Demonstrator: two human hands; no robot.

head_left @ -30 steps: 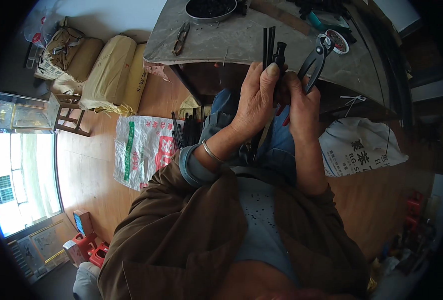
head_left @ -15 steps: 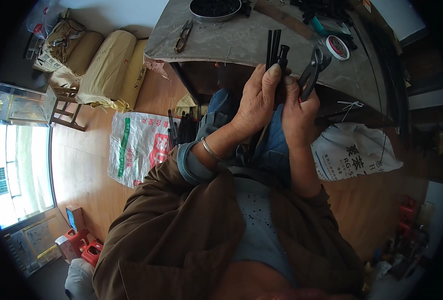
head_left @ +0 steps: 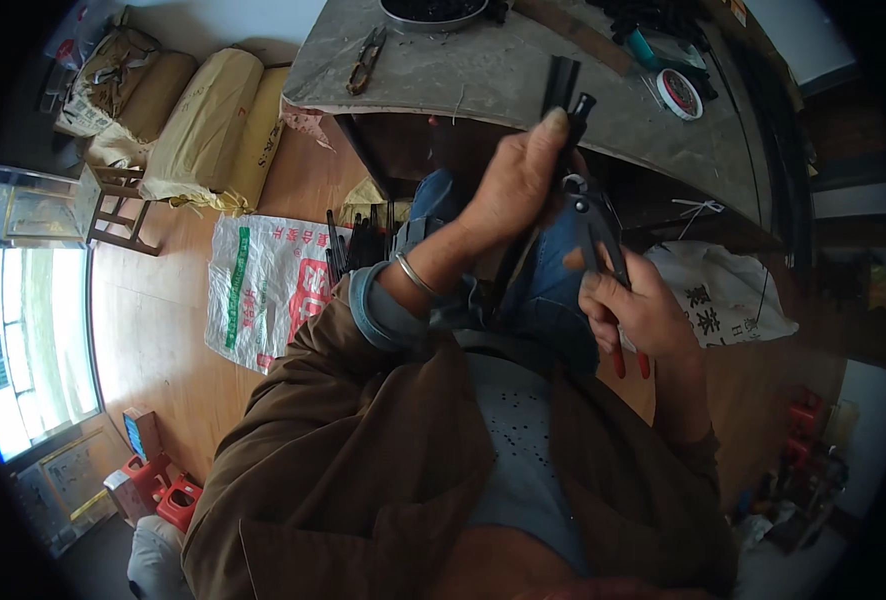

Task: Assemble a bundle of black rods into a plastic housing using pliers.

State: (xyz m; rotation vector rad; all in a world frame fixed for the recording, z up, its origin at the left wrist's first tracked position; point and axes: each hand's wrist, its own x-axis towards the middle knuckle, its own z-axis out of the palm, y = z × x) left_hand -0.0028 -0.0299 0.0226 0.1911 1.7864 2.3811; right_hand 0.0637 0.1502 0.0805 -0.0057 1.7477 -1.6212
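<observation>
My left hand (head_left: 519,178) is closed around a bundle of thin black rods (head_left: 560,88), thumb on top, their ends pointing away from me over the table's near edge. One black piece with a flared tip (head_left: 584,108) stands out beside the thumb. My right hand (head_left: 639,300) grips red-handled pincers (head_left: 593,225) by the handles. The pincers' head lies just below the bundle, close to my left fingers; whether the jaws touch a rod cannot be made out. My left fingertips are hidden behind the rods.
The grey table (head_left: 523,75) ahead carries a bowl of black pieces (head_left: 433,14), scissors (head_left: 367,62), a teal tray (head_left: 668,50) and a round white-rimmed tin (head_left: 679,94). More black rods (head_left: 368,245) lie by a white sack (head_left: 263,290). A wooden stool (head_left: 113,210) stands left.
My right hand has dropped toward me and to the right, and the pincers' head has come down from above the table to below the rods. The rod bundle has shifted slightly right.
</observation>
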